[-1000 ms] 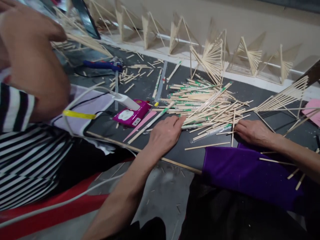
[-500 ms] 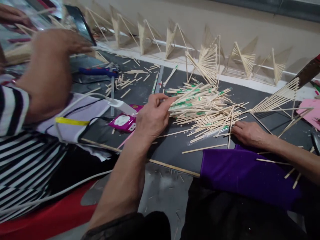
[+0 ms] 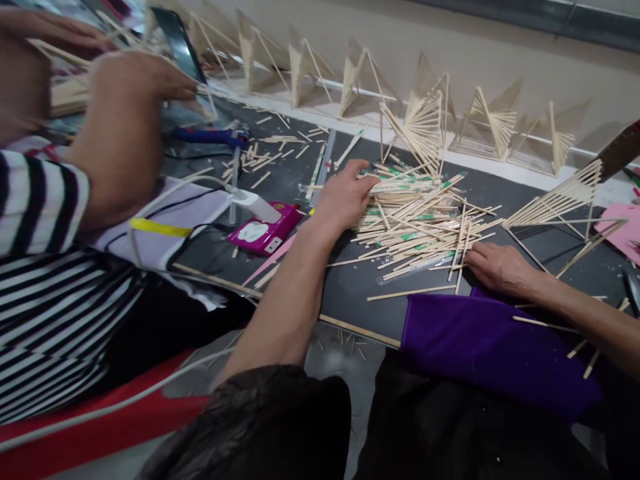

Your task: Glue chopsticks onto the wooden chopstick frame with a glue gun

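Note:
A loose pile of thin wooden sticks (image 3: 415,220), some in clear wrappers with green marks, lies on the dark table (image 3: 350,293). My left hand (image 3: 347,193) is at the pile's left end, thumb and forefinger apart and touching the sticks there; its other fingers are hidden beneath. At the pile's right edge, my right hand (image 3: 497,267) rests with fingers curled together against the ends of some sticks, just above a purple cloth (image 3: 450,340). What its fingertips hold is too small to make out.
Stick models (image 3: 493,123) line the wall; a fan-shaped one (image 3: 560,197) stands at right. A magenta power socket (image 3: 265,230) with a white plug, its cable, and blue-handled pliers (image 3: 213,137) lie left. A person's striped sleeve (image 3: 43,200) and bare arm reach over the table at left.
My left hand has moved up and right along the pile, and its thumb and forefinger have spread. Some wrapped sticks have shifted. My right hand has hardly moved. The view has shifted slightly.

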